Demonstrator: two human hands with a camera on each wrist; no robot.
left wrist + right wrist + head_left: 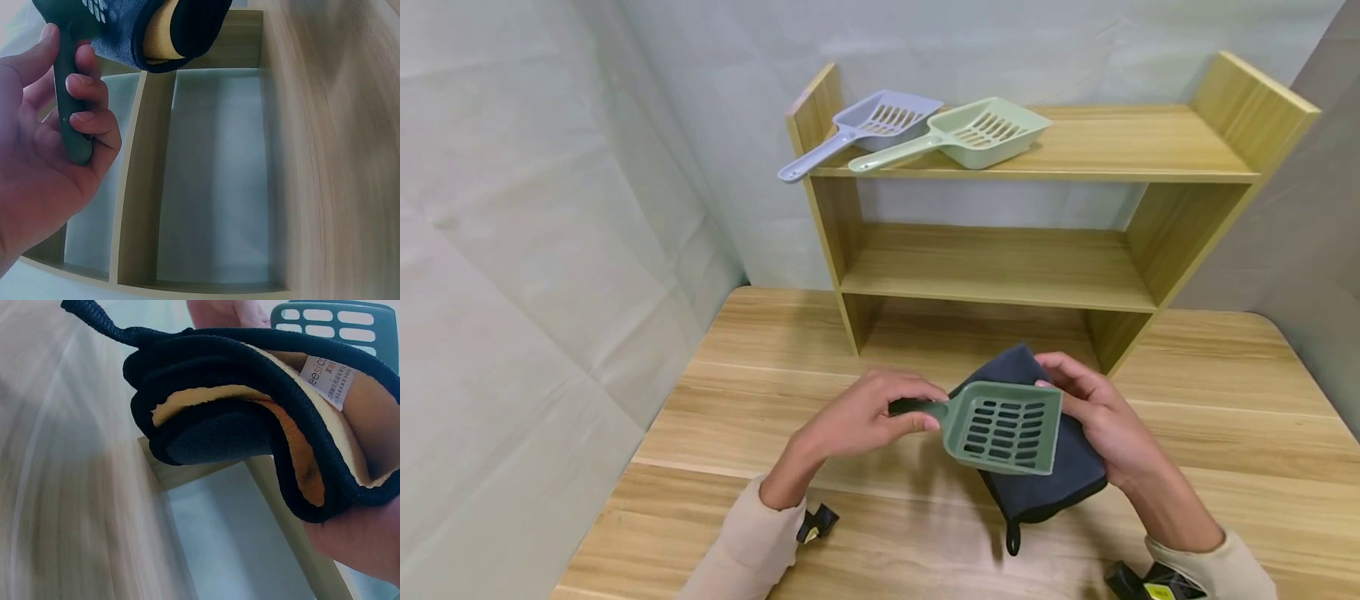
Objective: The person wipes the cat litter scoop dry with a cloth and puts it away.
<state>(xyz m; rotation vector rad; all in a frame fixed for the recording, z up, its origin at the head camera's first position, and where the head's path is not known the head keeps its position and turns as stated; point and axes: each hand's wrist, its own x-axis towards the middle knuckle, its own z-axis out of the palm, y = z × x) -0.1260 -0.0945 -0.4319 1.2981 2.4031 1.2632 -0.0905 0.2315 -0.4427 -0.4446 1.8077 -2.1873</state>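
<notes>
A dark green litter scoop [1003, 427] with a slotted pan is held over the table, its pan turned to the right. My left hand [880, 414] grips its handle, with the fingers curled round it in the left wrist view [75, 119]. My right hand [1101, 417] holds a folded dark blue cloth [1045, 492] behind and under the scoop's pan. In the right wrist view the cloth [219, 434] shows an orange-yellow inner side, black edging, a white label and a hanging loop. Part of the cloth is hidden by the pan in the head view.
A wooden shelf unit [1000, 262] stands at the back of the wooden table [700, 433]. On its top board lie a lavender litter scoop [868, 125] and a pale green litter scoop [962, 137], handles over the front left edge. Pale sheeting [535, 250] hangs behind and to the left.
</notes>
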